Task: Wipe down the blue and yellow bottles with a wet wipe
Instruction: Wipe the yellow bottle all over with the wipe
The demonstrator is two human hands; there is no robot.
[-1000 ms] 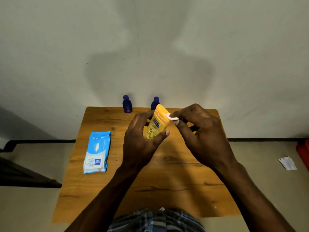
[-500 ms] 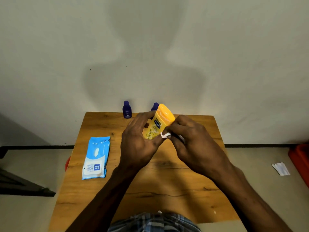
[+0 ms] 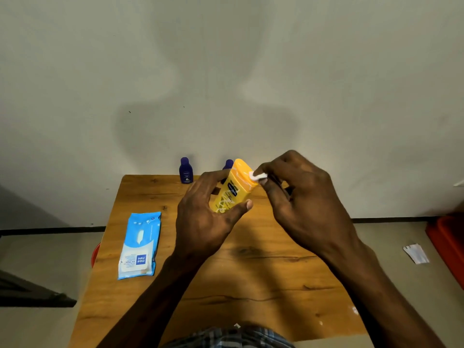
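My left hand (image 3: 203, 219) grips the yellow bottle (image 3: 233, 189) by its lower body and holds it tilted above the wooden table (image 3: 226, 280). My right hand (image 3: 298, 197) pinches a small white wet wipe (image 3: 257, 176) against the upper right side of the bottle, near its cap. Two dark blue bottles stand upright at the table's far edge: one (image 3: 185, 170) in full view, the other (image 3: 228, 164) mostly hidden behind the yellow bottle.
A light blue pack of wet wipes (image 3: 140, 244) lies on the left part of the table. The wall is right behind the table. A red object (image 3: 447, 244) and a scrap of white paper (image 3: 415, 253) are on the floor to the right.
My right hand slid the wipe down the yellow bottle's side, then back up to near its cap. My left hand kept its grip.
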